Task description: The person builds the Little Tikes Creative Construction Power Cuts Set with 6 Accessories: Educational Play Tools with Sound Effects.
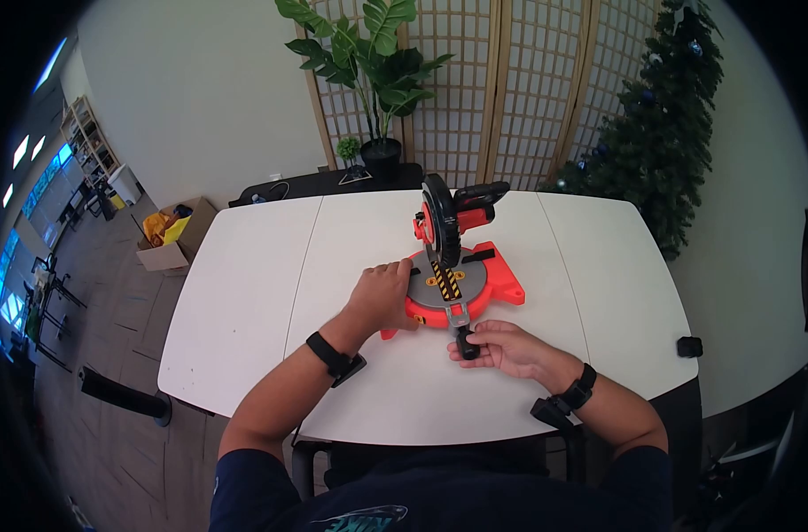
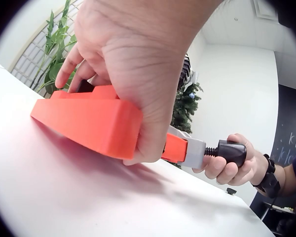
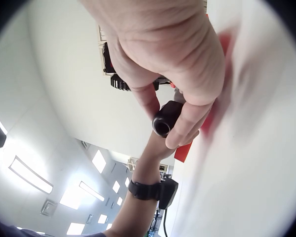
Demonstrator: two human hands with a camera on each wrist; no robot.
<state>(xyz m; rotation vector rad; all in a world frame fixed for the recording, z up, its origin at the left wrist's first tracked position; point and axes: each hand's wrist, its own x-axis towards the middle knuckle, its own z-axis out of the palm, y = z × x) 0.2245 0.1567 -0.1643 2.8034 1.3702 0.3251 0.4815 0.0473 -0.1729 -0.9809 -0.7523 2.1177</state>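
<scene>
A toy miter saw with an orange-red base stands on the white table, its round grey turntable facing up. The black saw blade and the black handle rise at the back. On the left side of the base, my left hand grips its edge, fingers over the top and thumb low at the front. My right hand pinches the black knob at the front between thumb and fingers. A threaded screw shows between this knob and the grey bracket.
The white table spreads around the saw. A small black object sits at its right edge. Behind are a potted plant, a folding screen and a decorated tree. An open cardboard box stands on the floor at left.
</scene>
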